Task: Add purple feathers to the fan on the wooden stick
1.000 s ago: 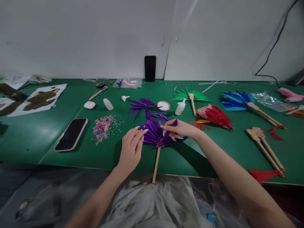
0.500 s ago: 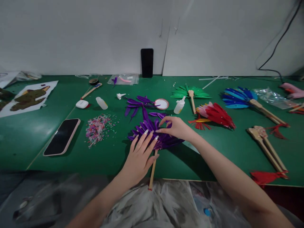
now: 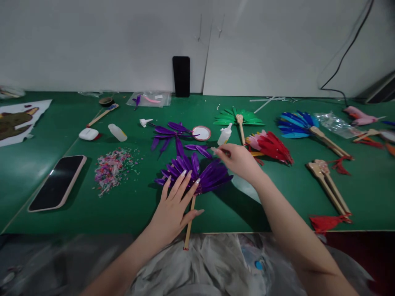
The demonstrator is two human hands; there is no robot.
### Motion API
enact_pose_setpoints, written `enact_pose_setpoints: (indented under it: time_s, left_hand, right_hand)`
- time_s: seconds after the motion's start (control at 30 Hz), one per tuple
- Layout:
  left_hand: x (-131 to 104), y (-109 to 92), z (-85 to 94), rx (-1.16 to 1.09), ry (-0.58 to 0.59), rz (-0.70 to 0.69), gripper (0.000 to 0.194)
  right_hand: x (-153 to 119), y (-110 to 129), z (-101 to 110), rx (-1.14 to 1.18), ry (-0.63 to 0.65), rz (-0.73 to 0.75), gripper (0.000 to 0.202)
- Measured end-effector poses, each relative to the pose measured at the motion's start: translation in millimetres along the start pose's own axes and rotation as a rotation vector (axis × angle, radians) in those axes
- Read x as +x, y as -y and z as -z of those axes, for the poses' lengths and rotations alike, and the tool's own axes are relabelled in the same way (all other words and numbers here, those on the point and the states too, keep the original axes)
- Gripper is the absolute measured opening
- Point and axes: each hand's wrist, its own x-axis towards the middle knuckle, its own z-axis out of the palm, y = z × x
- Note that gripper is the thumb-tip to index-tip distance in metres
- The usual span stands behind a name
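- Nearest: grey garment [image 3: 197, 267], below the near edge of the green table [image 3: 129, 218].
- Purple feather fan [image 3: 217, 174] lies at the middle of that edge, feathers spread away from the body; its wooden handle [image 3: 188, 228] juts past the edge, over the garment.
- Left hand [image 3: 174, 201]: unclenched, fingers splayed over the fan's left part, thumb crossing the handle.
- Right hand [image 3: 240, 163]: above the fan's right part, thumb and fingertips drawn together; cannot tell if anything is between them. Loose purple feathers [image 3: 200, 149] just beside the fingertips.
- Left flank: green surface shows from left forearm to flat phone [image 3: 58, 183]; heap of coloured bits [image 3: 111, 168] between phone and fan.
- Right flank: green strip from right forearm to wooden handles [image 3: 330, 185]; red tassel [image 3: 325, 223] at the near edge.
- Tighter past the right hand: red-and-pink feathers [image 3: 274, 148], upright bottle [image 3: 225, 135], white dish [image 3: 202, 133], purple feather cluster [image 3: 174, 133].
- Far: green fan [image 3: 253, 118], blue fan [image 3: 296, 124]; black phone [image 3: 181, 77] upright at the back edge, by the wall [image 3: 108, 45].
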Motion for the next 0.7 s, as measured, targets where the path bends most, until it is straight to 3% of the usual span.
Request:
enact_pose_setpoints:
  time_s: [0.17, 0.33, 0.7]
  left_hand:
    - [0, 0, -0.8, -0.034, 0.003, 0.000, 0.059]
    - [1, 0, 0.4, -0.047, 0.000, 0.021, 0.057]
    - [0, -1, -1.1, -0.035, -0.004, 0.021, 0.055]
  right_hand:
    - [0, -20, 5, 0.131, 0.091, -0.032, 0.039]
    - [0, -21, -3, 0.302, 0.183, 0.010, 0.024]
    - [0, -20, -6, 0.251, 0.192, 0.050, 0.018]
